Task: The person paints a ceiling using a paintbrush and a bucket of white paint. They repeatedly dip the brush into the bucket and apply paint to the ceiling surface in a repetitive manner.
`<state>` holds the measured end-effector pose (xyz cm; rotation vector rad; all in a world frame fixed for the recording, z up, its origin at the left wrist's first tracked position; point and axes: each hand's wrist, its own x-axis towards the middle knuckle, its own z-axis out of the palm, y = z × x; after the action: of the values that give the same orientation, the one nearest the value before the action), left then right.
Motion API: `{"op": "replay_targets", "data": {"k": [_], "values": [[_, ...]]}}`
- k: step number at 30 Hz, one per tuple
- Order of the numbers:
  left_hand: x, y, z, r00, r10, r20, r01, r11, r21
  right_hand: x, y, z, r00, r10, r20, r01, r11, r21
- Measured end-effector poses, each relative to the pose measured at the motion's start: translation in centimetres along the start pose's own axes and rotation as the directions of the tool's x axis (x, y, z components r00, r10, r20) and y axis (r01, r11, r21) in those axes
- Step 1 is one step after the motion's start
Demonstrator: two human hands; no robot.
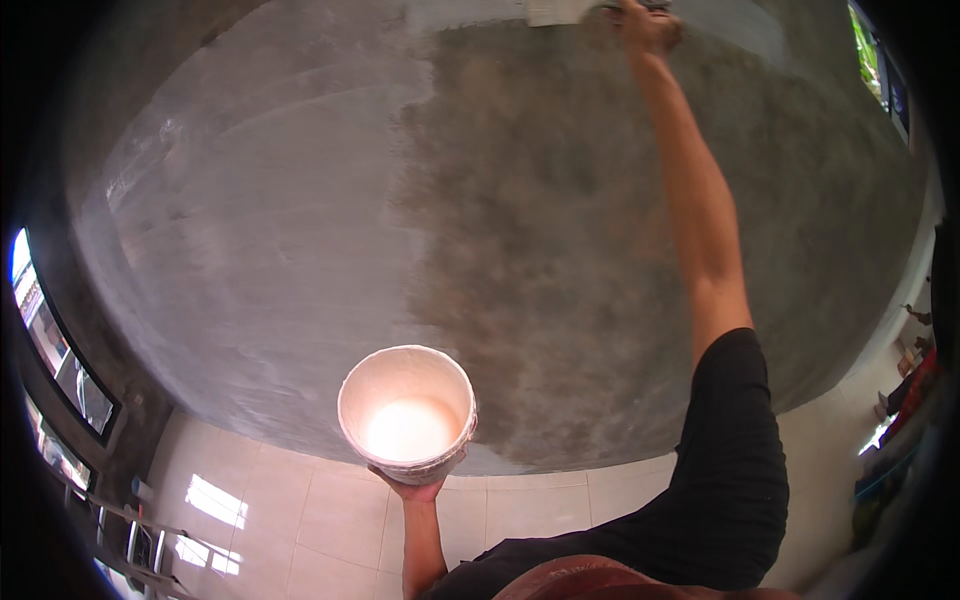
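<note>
My left hand [412,487] holds up a pail [352,400] from underneath, its fingers mostly hidden by the base. The pail is round, with a smeared whitish rim, and white liquid [408,430] lies in the bottom. High at the upper edge, my right hand [655,32] is closed around the dark handle of a wide brush [560,10] with a pale, flat head. That brush is against the wall [540,200], partly cut off by the picture's edge. Light grey coating covers the wall's left part; its right part is darker and mottled.
Pale floor tiles [340,520] run along the wall's foot. A metal ladder-like frame [140,540] stands at the lower left, below a dark-framed window [70,370]. Another window [870,60] is at the upper right. Assorted items [890,440] lie along the right side.
</note>
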<state>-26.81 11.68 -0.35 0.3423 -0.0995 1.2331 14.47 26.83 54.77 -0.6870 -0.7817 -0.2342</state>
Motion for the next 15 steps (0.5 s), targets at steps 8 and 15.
{"op": "replay_targets", "data": {"k": [8, 15], "values": [[1.1, -1.2, 2.1, 0.998, -0.043, 0.043, 0.046, 0.997, -0.056, 9.8, -0.7, -14.3, 0.729, -0.664, -0.167, 0.410, 0.618, -0.671], [1.0, -0.4, 1.4, 0.998, -0.045, 0.032, 0.044, 0.998, 0.045, -0.9, 0.4, 2.2, 0.707, -0.703, 0.079, 0.549, 0.474, -0.689]]}}
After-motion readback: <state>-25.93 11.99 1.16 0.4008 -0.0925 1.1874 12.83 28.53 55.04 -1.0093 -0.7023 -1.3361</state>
